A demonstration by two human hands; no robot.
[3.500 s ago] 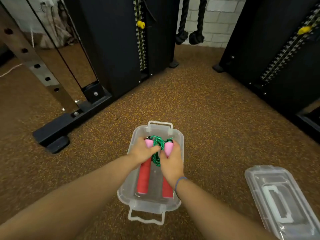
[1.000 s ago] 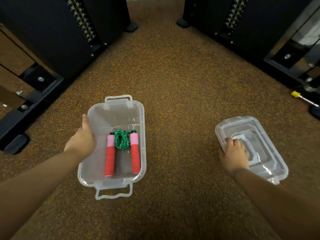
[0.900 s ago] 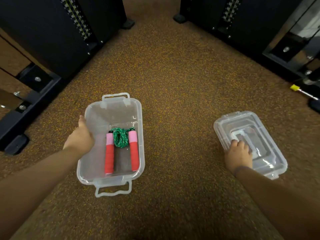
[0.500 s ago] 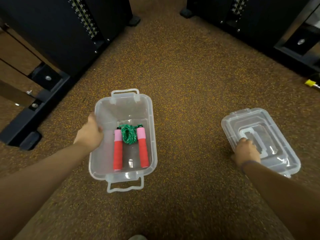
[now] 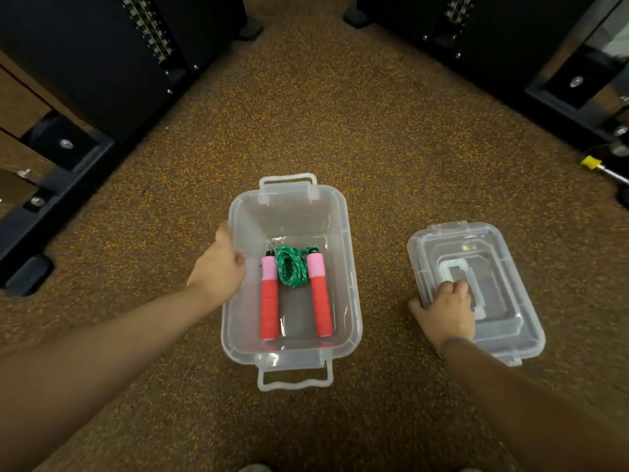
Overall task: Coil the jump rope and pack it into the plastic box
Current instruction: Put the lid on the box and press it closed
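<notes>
The clear plastic box [image 5: 350, 267] stands open on the floor in the middle of the head view. Inside it lies the jump rope [image 5: 290, 270]: a green coil between two red-and-pink handles that lie side by side. My left hand [image 5: 218, 270] grips the box's left rim, fingers curled over the wall. To the right, the clear lid [image 5: 503, 267] rests flat on the floor. My right hand [image 5: 444, 311] is on the lid's near left part, fingers curled on its raised middle.
Brown speckled gym flooring [image 5: 340, 124] surrounds the box. Black weight machines [image 5: 112, 52] stand at the back left and back right. A black frame foot [image 5: 30, 267] sits far left. A yellow-tipped pin [image 5: 595, 165] lies at the right edge.
Both hands left the rope handles in the box. The left hand went to the box's rim, the right to the lid. The view has since shifted left, so box and lid sit further right.
</notes>
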